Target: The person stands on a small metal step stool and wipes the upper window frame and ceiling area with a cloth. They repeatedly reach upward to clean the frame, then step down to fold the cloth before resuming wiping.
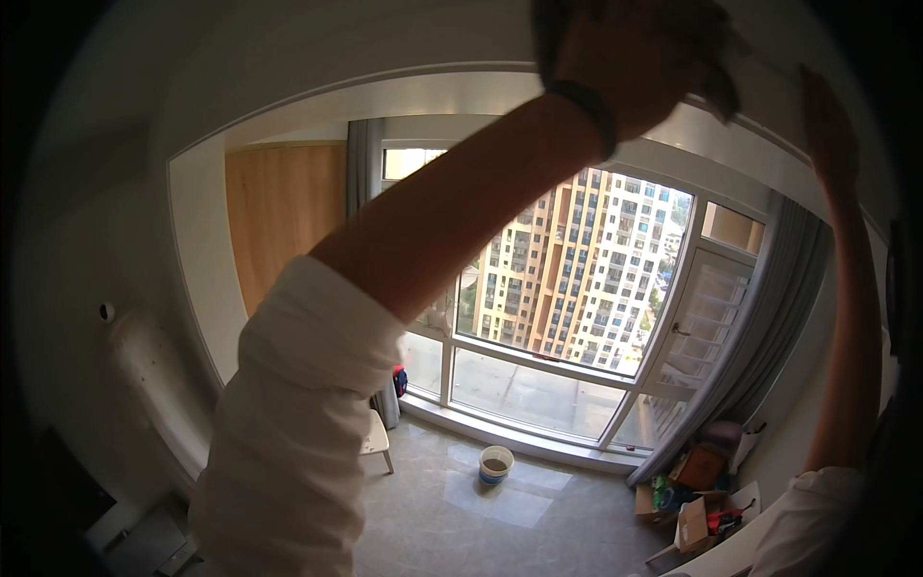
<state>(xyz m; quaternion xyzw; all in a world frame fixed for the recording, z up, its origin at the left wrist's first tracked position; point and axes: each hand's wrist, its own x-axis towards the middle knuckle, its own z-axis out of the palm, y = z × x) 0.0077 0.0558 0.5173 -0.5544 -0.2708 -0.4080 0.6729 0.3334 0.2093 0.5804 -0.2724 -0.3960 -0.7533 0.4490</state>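
My left hand (620,65), with a dark band at the wrist, is raised high against the pale wall above a wide framed opening. A dark, rumpled cloth (717,86) is under its fingers, though shadow and the picture's rim hide part of the grip. At the upper right, my right hand (829,130) reaches up beside the edge of the opening, its palm near or on the wall with the fingers extended. Nothing shows in it. Both arms wear white sleeves pushed up to about the elbow.
A white bucket with a blue lower part (496,465) stands on the grey tiled floor (433,534). Behind it are large windows (533,389) and a grey curtain (757,296). Open cardboard boxes (694,525) lie at the lower right; a white chair (376,436) stands left of the bucket.
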